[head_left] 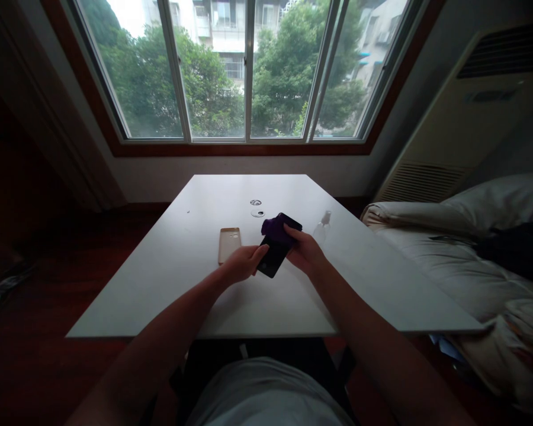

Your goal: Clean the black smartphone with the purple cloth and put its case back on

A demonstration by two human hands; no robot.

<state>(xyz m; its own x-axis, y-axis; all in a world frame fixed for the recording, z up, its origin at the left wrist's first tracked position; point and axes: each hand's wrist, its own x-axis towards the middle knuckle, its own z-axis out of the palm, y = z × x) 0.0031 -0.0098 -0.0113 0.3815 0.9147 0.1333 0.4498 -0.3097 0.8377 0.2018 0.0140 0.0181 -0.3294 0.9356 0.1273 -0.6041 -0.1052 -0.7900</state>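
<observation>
A black smartphone is held tilted above the white table. My left hand grips its lower left edge, thumb on the face turned towards me. My right hand is closed on a dark purple cloth, which it presses against the upper part of the phone; the fingers behind are hidden. Just left of the phone, a beige phone case lies on the table, partly behind my left hand. A clear spray bottle stands to the right of my right hand.
The white table has two small round items near its far middle. A window is beyond it. On the right are a pale sofa and a tall air conditioner.
</observation>
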